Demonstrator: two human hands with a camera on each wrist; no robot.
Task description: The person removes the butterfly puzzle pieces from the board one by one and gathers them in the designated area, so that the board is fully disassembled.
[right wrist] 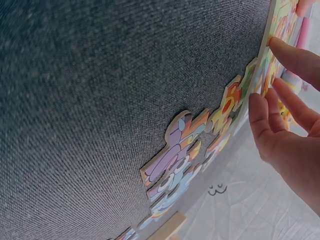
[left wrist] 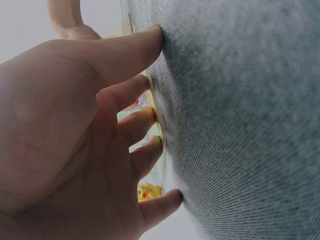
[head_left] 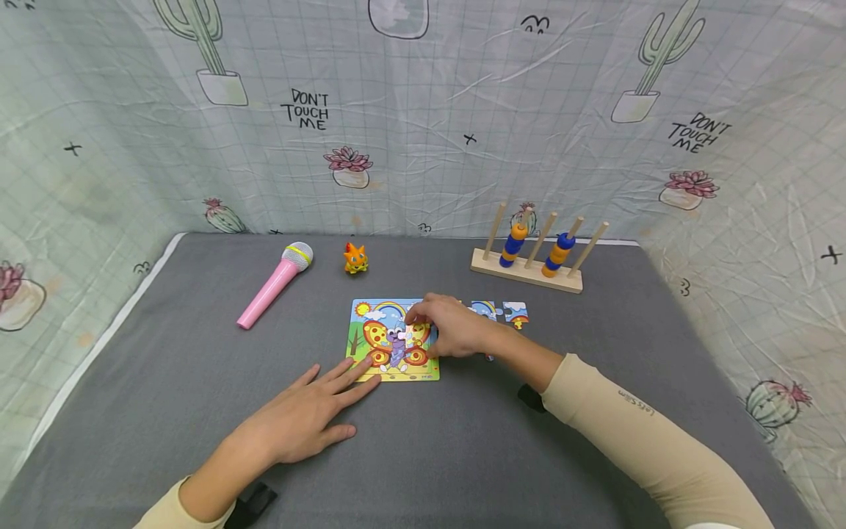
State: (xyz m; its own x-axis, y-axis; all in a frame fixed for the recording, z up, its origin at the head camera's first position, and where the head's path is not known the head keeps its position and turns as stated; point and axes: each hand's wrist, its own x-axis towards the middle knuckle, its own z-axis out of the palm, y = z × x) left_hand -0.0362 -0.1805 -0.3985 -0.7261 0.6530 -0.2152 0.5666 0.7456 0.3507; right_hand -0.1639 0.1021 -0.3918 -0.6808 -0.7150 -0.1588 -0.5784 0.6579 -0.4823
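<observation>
While your left hand (head_left: 305, 416) rests flat with long, spread fingers, it touches the lower left corner of the puzzle board (head_left: 423, 377), and it is released, grasping nothing. Your right hand (head_left: 457, 327) is over the right part of this board, with its fingers bent and the thumb apart from them; the fingertips touch the board, but I cannot tell whether they pinch a piece or only press. The board lies flat in the middle of the grey desk (head_left: 463, 463), and it shows a butterfly, a sun and a rainbow. Just to the right of it, partly hidden by your right arm in the head view, lie loose puzzle pieces (right wrist: 172, 155); your right wrist view shows them in a row, with purple, blue and orange parts. Farther back on the desk, you have a pink microphone (head_left: 269, 292) at the left, a small orange and yellow toy (head_left: 355, 259) near the board, and a wooden peg rack (head_left: 526, 273) at the right, with blue and orange beads (head_left: 557, 257) on two pegs
</observation>
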